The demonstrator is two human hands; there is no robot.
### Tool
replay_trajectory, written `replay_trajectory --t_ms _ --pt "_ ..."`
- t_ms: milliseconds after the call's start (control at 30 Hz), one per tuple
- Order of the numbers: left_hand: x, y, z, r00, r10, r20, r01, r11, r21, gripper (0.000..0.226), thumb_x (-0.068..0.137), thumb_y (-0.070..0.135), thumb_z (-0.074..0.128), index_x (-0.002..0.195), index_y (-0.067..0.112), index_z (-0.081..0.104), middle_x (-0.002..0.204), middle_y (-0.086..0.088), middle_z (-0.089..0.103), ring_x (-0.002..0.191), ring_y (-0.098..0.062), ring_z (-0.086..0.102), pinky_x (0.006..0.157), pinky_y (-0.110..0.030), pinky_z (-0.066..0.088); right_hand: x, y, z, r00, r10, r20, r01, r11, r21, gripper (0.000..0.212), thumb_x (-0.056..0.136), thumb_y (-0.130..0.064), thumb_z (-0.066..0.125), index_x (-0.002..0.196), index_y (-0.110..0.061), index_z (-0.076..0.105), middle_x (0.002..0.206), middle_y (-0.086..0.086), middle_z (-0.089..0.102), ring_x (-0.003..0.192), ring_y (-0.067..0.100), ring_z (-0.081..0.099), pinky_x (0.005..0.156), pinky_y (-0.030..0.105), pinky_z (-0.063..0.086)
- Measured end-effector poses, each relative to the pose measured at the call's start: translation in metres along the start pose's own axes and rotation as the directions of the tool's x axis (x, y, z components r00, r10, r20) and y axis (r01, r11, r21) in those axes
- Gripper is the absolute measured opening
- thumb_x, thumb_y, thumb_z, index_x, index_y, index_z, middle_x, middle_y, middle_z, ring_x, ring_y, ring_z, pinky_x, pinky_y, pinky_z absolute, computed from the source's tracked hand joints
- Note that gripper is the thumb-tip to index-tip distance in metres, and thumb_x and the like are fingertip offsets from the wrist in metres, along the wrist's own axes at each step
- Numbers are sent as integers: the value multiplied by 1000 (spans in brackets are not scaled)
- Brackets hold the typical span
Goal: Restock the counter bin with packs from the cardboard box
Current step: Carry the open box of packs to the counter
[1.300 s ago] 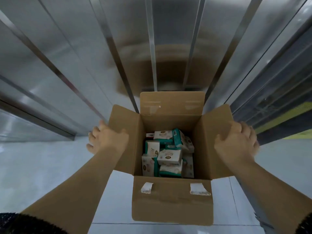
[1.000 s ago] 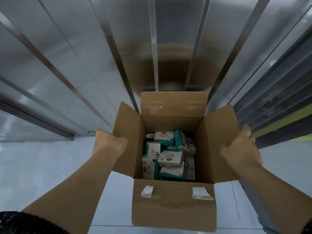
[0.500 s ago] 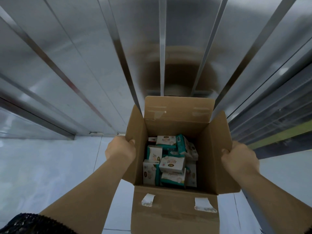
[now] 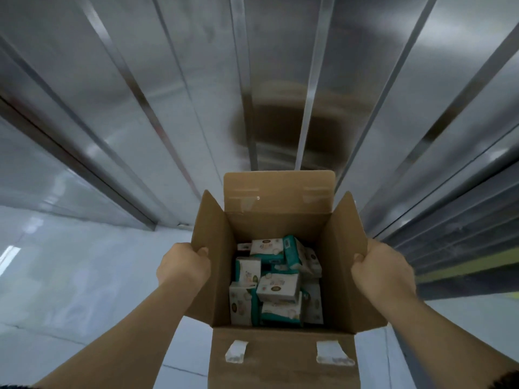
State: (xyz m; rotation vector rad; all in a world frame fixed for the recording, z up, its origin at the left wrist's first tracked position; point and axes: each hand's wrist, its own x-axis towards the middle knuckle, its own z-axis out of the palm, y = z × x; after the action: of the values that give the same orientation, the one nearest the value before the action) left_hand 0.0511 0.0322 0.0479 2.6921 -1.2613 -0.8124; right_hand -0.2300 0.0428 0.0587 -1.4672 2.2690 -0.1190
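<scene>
While left hand [image 4: 182,269], right hand [image 4: 382,272] grip cardboard box [image 4: 280,357]: steel wall [image 4: 140,80], pale floor [image 4: 70,290].

I seem to be in a commercial building, a shop's back area or a mall corridor, not a home. Brushed steel wall panels [image 4: 140,108] with bright vertical strips rise before me. The floor [image 4: 70,276] is pale glossy tile. At my right runs a dark ribbed shutter [image 4: 463,242] with a yellow stripe [image 4: 463,272]. The cardboard box [image 4: 280,357] holds many identical retail packs [image 4: 278,287].
</scene>
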Motion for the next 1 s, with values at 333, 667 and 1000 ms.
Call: replay_trajectory --t_ms 333,667,1000 --pt "-66 -69 -128 974 -170 -149 151 979 -134 29 98 34 45 91 10 59 81 -8 63 76 -27 62 71 -34 54 -68 -100 -68 973 -220 69 224 973 -51 8 93 -19 49 90 -12 51 97 13 62 93 32 59 65 30 38" --pt "-149 -158 -215 926 -305 -223 240 931 -274 32 97 34 46 90 7 60 83 -9 63 80 -28 63 78 -38 56 -163 -172 -109 907 -412 86 415 909 -19 11 92 -16 52 82 -12 50 84 11 56 77 28 53 63 30 38" --pt "-207 -222 -264 791 -567 -229 447 792 -415 29 96 32 49 77 11 54 77 -7 60 75 -25 63 76 -36 57 -206 -252 -117 790 -575 215 599 798 -65 14 87 -10 52 74 -14 49 74 6 54 71 26 55 55 27 36"
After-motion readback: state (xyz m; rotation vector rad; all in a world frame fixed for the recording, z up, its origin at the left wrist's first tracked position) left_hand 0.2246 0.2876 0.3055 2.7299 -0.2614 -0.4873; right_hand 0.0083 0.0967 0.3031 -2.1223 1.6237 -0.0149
